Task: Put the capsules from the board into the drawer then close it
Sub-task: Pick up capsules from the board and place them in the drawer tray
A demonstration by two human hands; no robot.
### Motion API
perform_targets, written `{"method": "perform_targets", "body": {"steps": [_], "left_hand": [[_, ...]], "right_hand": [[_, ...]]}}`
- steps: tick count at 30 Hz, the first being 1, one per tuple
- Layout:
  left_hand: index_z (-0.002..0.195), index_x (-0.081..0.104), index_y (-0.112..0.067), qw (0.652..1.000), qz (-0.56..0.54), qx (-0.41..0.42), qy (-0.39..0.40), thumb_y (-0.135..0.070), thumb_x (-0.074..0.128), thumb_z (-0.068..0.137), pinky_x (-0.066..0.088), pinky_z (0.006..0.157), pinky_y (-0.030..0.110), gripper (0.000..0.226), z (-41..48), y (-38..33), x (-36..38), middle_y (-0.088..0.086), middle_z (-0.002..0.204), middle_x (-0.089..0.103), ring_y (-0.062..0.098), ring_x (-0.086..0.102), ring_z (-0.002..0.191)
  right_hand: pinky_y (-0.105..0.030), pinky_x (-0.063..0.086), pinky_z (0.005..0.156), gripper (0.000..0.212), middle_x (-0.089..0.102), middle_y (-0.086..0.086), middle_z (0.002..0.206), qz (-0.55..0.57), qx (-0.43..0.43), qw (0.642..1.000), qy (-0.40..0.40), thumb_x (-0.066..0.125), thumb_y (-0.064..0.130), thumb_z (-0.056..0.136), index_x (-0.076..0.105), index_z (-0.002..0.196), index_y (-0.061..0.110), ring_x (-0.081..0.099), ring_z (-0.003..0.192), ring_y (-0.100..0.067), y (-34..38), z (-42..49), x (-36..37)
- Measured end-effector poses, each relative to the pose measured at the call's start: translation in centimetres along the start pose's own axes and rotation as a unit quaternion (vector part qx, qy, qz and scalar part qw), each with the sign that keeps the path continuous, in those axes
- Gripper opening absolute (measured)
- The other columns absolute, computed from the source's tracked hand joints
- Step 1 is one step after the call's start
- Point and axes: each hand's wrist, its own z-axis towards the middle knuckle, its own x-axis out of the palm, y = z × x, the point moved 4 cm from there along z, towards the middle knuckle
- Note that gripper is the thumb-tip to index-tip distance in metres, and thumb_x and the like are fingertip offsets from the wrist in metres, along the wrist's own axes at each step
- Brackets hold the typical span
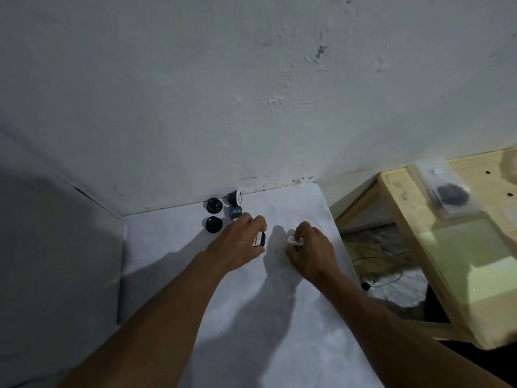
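Against a scuffed white wall [251, 79], the left hand [237, 245] holds a dark capsule [260, 238] and the right hand [310, 253] a white-lidded capsule [295, 241] over the white board [279, 317], four more capsules [213, 224] lying behind; a firm grip and level carry should prevent drops.

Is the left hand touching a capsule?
Touching. The head view shows the left hand with its fingers curled round a capsule.

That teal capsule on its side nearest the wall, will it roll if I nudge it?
Probably: the teal capsule lies on its rounded side, so a nudge may roll it. It looks small and likely light; the left hand pinches a similar capsule.
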Motion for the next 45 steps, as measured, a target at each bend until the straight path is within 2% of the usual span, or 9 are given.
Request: {"method": "perform_targets", "body": {"steps": [7, 11, 15, 20, 27, 31, 38, 43, 45], "left_hand": [[0.111, 0.057, -0.025, 0.995, -0.051, -0.017, -0.086, -0.023, 0.069, 0.081, 0.046, 0.072, 0.024, 0.032, -4.0, -2.6, -1.1, -0.002, 0.104, 0.047, 0.019, 0.057, 0.087], [0.115, 0.061, -0.022, 0.986, -0.091, -0.067, -0.125, -0.016, 0.071, 0.081, 0.048, 0.084, 0.025, 0.036, -7.2, -4.4, -2.0, 0.002, 0.113, 0.048, 0.019, 0.056, 0.097], [0.116, 0.062, -0.025, 0.969, -0.119, -0.116, -0.185, -0.022, 0.073, 0.079, 0.041, 0.083, 0.017, 0.038, -11.6, -6.0, -2.8, 0.001, 0.112, 0.05, 0.014, 0.054, 0.097], [0.112, 0.064, -0.025, 0.941, -0.124, -0.142, -0.282, -0.028, 0.07, 0.082, 0.04, 0.083, 0.02, 0.03, -18.6, -7.9, -3.6, -0.001, 0.105, 0.059, 0.013, 0.056, 0.098], [0.112, 0.061, -0.019, 0.883, -0.158, -0.225, -0.381, -0.023, 0.077, 0.074, 0.049, 0.088, 0.032, 0.041, -28.6, -7.7, -4.8, -0.002, 0.107, 0.064, 0.015, 0.06, 0.096], [0.102, 0.066, -0.02, 0.856, -0.153, -0.263, -0.418, -0.022, 0.078, 0.071, 0.048, 0.077, 0.026, 0.034, -35.0, -6.5, -5.8, -0.004, 0.093, 0.067, 0.014, 0.062, 0.086], [0.094, 0.068, -0.026, 0.835, -0.066, -0.305, -0.453, -0.028, 0.078, 0.068, 0.047, 0.076, 0.029, 0.028, -45.7, -2.7, -6.5, -0.009, 0.088, 0.064, 0.013, 0.058, 0.085], [0.107, 0.064, -0.022, 0.824, -0.063, -0.307, -0.471, -0.025, 0.076, 0.074, 0.044, 0.081, 0.025, 0.035, -52.7, 0.2, -7.1, -0.007, 0.097, 0.061, 0.009, 0.055, 0.088], [0.11, 0.064, -0.019, 0.821, -0.066, -0.312, -0.474, -0.026, 0.077, 0.075, 0.049, 0.085, 0.03, 0.038, -55.6, 1.8, -7.6, -0.003, 0.101, 0.064, 0.014, 0.059, 0.092]], "right_hand": [[-0.035, 0.049, 0.088, 0.048, 0.061, -0.008, 0.118, -0.008, -0.064, 0.998, 0.0, 0.066, 0.027, 0.081, 0.053, 0.125, 0.013, 0.057, 0.104, -0.026, 1.3, -2.7, -1.5], [-0.033, 0.048, 0.088, 0.045, 0.058, -0.008, 0.119, -0.013, -0.1, 0.995, -0.007, 0.066, 0.024, 0.083, 0.054, 0.125, 0.013, 0.057, 0.104, -0.024, 2.6, -4.9, -2.9], [-0.031, 0.045, 0.087, 0.043, 0.057, -0.008, 0.118, 0.002, -0.142, 0.99, -0.017, 0.066, 0.015, 0.082, 0.055, 0.123, 0.013, 0.056, 0.103, -0.024, 4.1, -7.8, -4.3], [-0.024, 0.042, 0.082, 0.044, 0.057, -0.006, 0.114, 0.02, -0.219, 0.975, -0.022, 0.069, 0.017, 0.08, 0.056, 0.122, 0.016, 0.057, 0.101, -0.023, 6.6, -12.9, -5.1], [-0.015, 0.036, 0.087, 0.048, 0.058, -0.004, 0.122, 0.057, -0.313, 0.948, 0.003, 0.069, 0.022, 0.082, 0.054, 0.128, 0.016, 0.057, 0.107, -0.019, 11.8, -19.5, -4.1], [-0.02, 0.039, 0.088, 0.047, 0.059, -0.006, 0.12, 0.063, -0.361, 0.93, 0.024, 0.07, 0.019, 0.081, 0.056, 0.126, 0.015, 0.057, 0.108, -0.021, 16.1, -23.0, -2.4], [-0.018, 0.038, 0.086, 0.041, 0.058, -0.006, 0.112, 0.063, -0.423, 0.902, 0.056, 0.07, 0.022, 0.08, 0.059, 0.119, 0.02, 0.055, 0.105, -0.018, 22.9, -29.8, 2.4], [-0.02, 0.037, 0.082, 0.033, 0.061, -0.004, 0.108, 0.06, -0.442, 0.893, 0.056, 0.068, 0.026, 0.082, 0.061, 0.113, 0.019, 0.055, 0.102, -0.02, 27.5, -34.3, 6.7], [-0.023, 0.043, 0.083, 0.034, 0.06, -0.002, 0.109, 0.069, -0.435, 0.896, 0.057, 0.069, 0.025, 0.081, 0.058, 0.113, 0.019, 0.057, 0.1, -0.019, 29.5, -36.2, 8.4]]}}
